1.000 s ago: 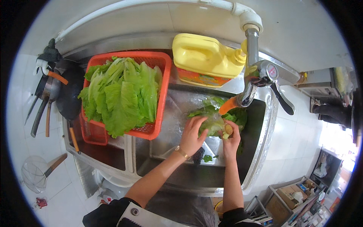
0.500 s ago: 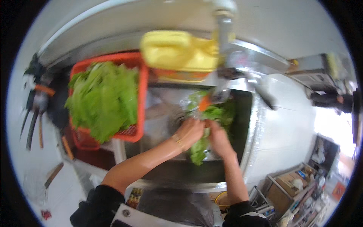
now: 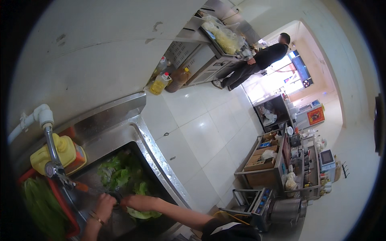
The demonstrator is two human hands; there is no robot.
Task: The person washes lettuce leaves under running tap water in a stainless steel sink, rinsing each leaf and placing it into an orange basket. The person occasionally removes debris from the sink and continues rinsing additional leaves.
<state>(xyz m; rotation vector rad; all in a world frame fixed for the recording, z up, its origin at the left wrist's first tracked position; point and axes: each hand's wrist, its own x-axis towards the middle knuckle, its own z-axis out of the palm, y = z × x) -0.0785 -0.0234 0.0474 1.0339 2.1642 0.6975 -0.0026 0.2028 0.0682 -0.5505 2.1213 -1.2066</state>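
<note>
Head view. In the lower left of the frame, we see the left hand (image 3: 105, 207) and the right hand (image 3: 138, 203) close together over a steel sink (image 3: 160, 160). The right hand has its fingers curled inward, and a lettuce leaf (image 3: 143, 214) spreads from beneath it; whether it grips the leaf, we cannot tell. The left hand bends toward the right one with its fingertips hidden, so we can make out neither its opening nor any hold. More loose greens (image 3: 120, 176) lie in the sink, just above the hands in the frame. We judge the leaf light, limp, slippery where wet and easily torn; its thicker base should offer the better hold. About the basin we note a tap (image 3: 51, 149) with an orange nozzle (image 3: 81, 187), a yellow jug (image 3: 66, 154) and a red basket (image 3: 61, 201) heaped with leaves (image 3: 40, 205). Pale floor tiles (image 3: 193, 138) cross mid-frame toward a person in dark clothes (image 3: 268, 56) at upper right; a loaded rack (image 3: 261, 178) stands at right.
</note>
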